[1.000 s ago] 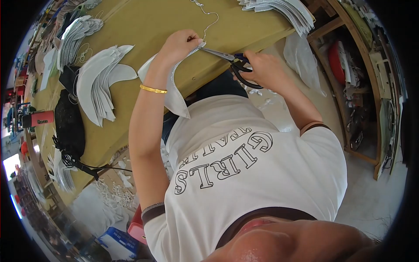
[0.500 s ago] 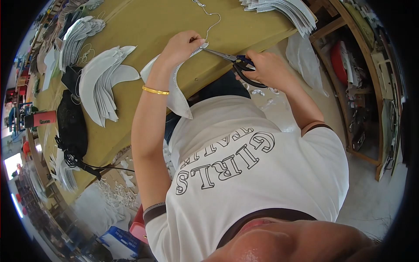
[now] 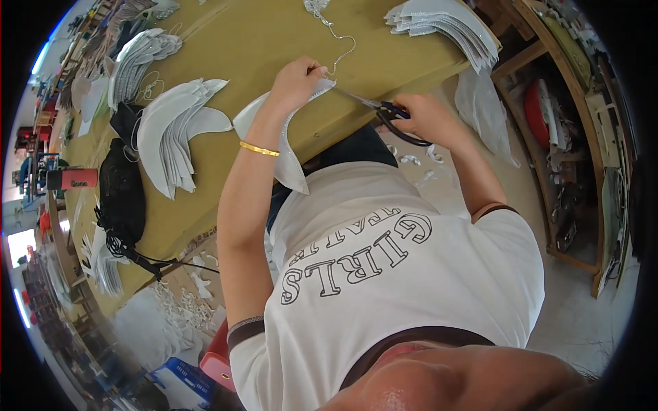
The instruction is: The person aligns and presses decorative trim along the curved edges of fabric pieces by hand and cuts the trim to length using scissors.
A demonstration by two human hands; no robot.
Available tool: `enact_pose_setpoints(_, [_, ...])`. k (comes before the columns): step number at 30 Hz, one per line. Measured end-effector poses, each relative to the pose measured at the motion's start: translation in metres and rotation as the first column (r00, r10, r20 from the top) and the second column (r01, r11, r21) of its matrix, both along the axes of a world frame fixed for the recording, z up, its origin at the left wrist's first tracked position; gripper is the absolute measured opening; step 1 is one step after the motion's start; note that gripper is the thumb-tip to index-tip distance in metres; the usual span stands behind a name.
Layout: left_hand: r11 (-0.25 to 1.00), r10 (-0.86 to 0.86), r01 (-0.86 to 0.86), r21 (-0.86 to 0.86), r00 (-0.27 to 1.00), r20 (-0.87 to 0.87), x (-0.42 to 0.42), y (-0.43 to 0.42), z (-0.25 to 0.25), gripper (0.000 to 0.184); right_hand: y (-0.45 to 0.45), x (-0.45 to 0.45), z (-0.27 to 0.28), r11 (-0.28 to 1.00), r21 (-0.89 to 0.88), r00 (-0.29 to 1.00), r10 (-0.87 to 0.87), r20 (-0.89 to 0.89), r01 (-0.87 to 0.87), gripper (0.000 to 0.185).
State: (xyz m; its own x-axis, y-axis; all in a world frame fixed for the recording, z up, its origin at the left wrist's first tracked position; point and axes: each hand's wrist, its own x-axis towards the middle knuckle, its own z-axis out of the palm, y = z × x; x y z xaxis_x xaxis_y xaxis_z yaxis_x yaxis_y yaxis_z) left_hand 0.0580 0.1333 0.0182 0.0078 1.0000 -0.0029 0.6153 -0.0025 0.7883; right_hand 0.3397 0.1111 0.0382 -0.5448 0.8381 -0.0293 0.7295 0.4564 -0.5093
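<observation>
The curved white piece (image 3: 293, 168) lies across the near edge of the bench (image 3: 394, 58), its upper tip under the left hand (image 3: 295, 85) and its lower point hanging by the person's waist. A beaded edge (image 3: 284, 127) follows its inner curve up to that tip, and a thin beaded chain (image 3: 354, 44) trails from there across the bench. The left fingers pinch the piece close to its tip; that grip looks well placed, since a hold near the end should stop the soft material from folding away, provided the fingertips sit clear of the blade line.

The right hand (image 3: 428, 120) has its fingers wrapped around the handles of the scissors (image 3: 368, 101), whose points are beside the tip. How far the blades are parted is hard to tell. A careful cut here would want the tip and chain lightly taut, the points aimed at the chain rather than the fabric, and a short snip close to the last bead.

Farther out, a fanned stack of white curved pieces (image 3: 159, 140) rests left of the forearm, with a black bundle (image 3: 123, 188) nearby; another stack (image 3: 445, 24) sits at the far right. Low slack in the chain matters too, as a snag could tug the edge
</observation>
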Motion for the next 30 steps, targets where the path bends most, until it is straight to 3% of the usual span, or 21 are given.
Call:
enact_pose_setpoints(2, [0.99,0.109,-0.119,0.076,0.986,0.126,-0.008,0.006,-0.012,0.028,0.009,0.007,-0.003,0.993,-0.049,0.991,-0.107,-0.085,0.103,0.044])
enact_pose_setpoints(4, [0.956,0.212,-0.258,0.142,0.938,0.275,-0.023,0.009,-0.021,0.027,0.023,0.006,0.003,0.968,0.023,0.968,-0.249,0.023,0.249,0.041])
enact_pose_setpoints(6, [0.948,0.219,-0.183,0.259,0.969,-0.115,-0.046,-0.005,-0.011,0.026,0.047,0.002,-0.001,0.918,0.148,0.919,-0.383,0.089,0.368,0.042])
enact_pose_setpoints(7, [0.943,0.229,-0.131,0.305,0.922,-0.312,-0.054,-0.016,-0.003,0.026,0.057,0.001,-0.002,0.919,0.149,0.923,-0.379,0.073,0.366,0.047])
enact_pose_setpoints(8, [0.973,0.178,-0.107,0.205,0.914,-0.366,-0.06,-0.025,0.003,0.027,0.066,0.004,-0.009,0.913,0.229,0.93,-0.361,0.074,0.337,0.049])
enact_pose_setpoints(10, [0.993,0.104,-0.119,-0.004,0.881,-0.462,-0.083,-0.049,0.014,0.028,0.085,-0.003,-0.023,0.89,0.385,0.955,-0.289,0.063,0.244,0.056])
enact_pose_setpoints(12, [0.995,0.098,-0.104,0.012,0.89,-0.446,-0.096,-0.063,0.01,0.031,0.083,-0.023,-0.022,0.848,0.451,0.949,-0.316,0.009,0.278,0.058])
enact_pose_setpoints(13, [0.997,0.077,-0.08,0.008,0.91,-0.407,-0.099,-0.066,0.012,0.033,0.082,-0.035,-0.022,0.778,0.565,0.942,-0.336,0.004,0.275,0.057])
enact_pose_setpoints(16, [0.996,0.085,-0.083,0.022,0.933,-0.351,-0.099,-0.066,0.018,0.038,0.064,-0.073,-0.008,0.767,0.632,0.993,-0.116,-0.028,0.107,0.058])
enact_pose_setpoints(17, [0.997,0.077,-0.077,0.013,0.946,-0.314,-0.1,-0.066,0.023,0.038,0.059,-0.086,-0.012,0.807,0.59,0.976,0.117,-0.184,0.014,0.053])
enact_pose_setpoints(20, [0.999,0.009,-0.001,0.039,0.979,-0.203,-0.091,-0.071,0.047,0.035,0.042,-0.126,-0.021,0.829,0.516,0.83,0.435,-0.35,-0.217,0.047])
enact_pose_setpoints(22, [0.98,-0.111,0.129,0.153,0.987,-0.119,-0.089,-0.075,0.064,0.032,0.039,-0.133,-0.003,0.918,0.084,0.833,0.387,-0.395,-0.387,0.039])
enact_pose_setpoints(23, [0.99,-0.076,0.073,0.124,0.997,0.019,-0.094,-0.08,0.06,0.031,0.041,-0.13,0.008,0.917,0.011,0.817,0.359,-0.451,-0.398,0.033])
enact_pose_setpoints(24, [0.996,0.046,-0.043,0.081,0.998,-0.04,-0.102,-0.087,0.071,0.034,0.046,-0.12,0.016,0.912,-0.061,0.801,0.322,-0.504,-0.405,0.028])
enact_pose_setpoints(25, [0.945,0.207,-0.253,0.208,0.954,0.218,-0.123,-0.092,0.054,0.035,0.054,-0.1,0.026,0.957,-0.045,0.797,0.213,-0.566,-0.288,0.025])
enact_pose_setpoints(26, [0.906,0.352,-0.338,0.256,0.936,-0.013,-0.149,-0.098,0.065,0.038,0.062,-0.081,0.037,0.984,-0.036,0.769,0.116,-0.628,-0.177,0.023])
enact_pose_setpoints(27, [0.828,0.483,-0.312,0.465,0.819,-0.309,-0.208,-0.1,0.04,0.041,0.07,-0.062,0.042,0.996,-0.031,0.723,0.038,-0.69,-0.081,0.02])
enact_pose_setpoints(28, [0.802,0.592,-0.394,0.449,0.625,-0.508,-0.227,-0.115,0.046,0.049,0.095,-0.042,0.036,0.989,0.061,0.686,-0.051,-0.725,0.138,0.019])
enact_pose_setpoints(29, [0.788,0.607,-0.446,0.425,0.444,-0.66,-0.258,-0.129,0.035,0.061,0.105,-0.014,0.05,0.956,-0.023,0.646,-0.216,-0.732,0.292,0.021])
enact_pose_setpoints(30, [0.803,0.569,-0.442,0.399,0.37,-0.734,-0.292,-0.139,0.017,0.071,0.12,0.013,0.059,0.889,-0.087,0.581,-0.365,-0.727,0.45,0.024])
